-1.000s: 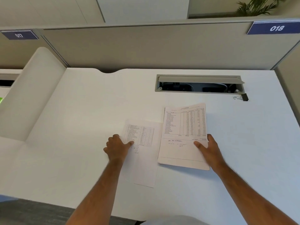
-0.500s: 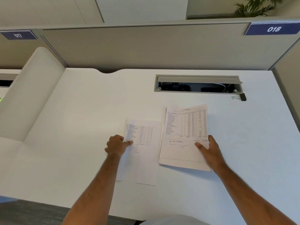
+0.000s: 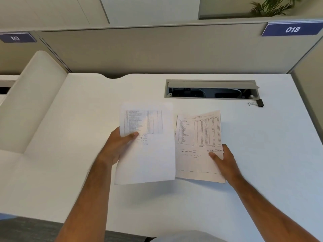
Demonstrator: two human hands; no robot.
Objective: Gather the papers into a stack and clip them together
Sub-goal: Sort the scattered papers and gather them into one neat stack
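Observation:
A white sheet with a printed table (image 3: 150,154) is lifted off the desk, blurred by motion, pinched at its left edge by my left hand (image 3: 117,147). To its right a pinkish stack of printed papers (image 3: 197,137) lies on the white desk (image 3: 70,172). My right hand (image 3: 225,163) rests on the stack's lower right corner, thumb on top and fingers around the edge. The lifted sheet's right edge overlaps the stack's left edge. A black binder clip (image 3: 257,103) lies at the far right, apart from both hands.
An open cable tray slot (image 3: 211,89) is set into the desk behind the papers. Grey partition walls (image 3: 157,49) with the labels 017 and 018 close off the back and right. A curved white divider (image 3: 29,95) rises on the left.
My left hand has picked the white sheet up off the desk and raised it toward the stack on the right. My right hand and the stack have stayed put.

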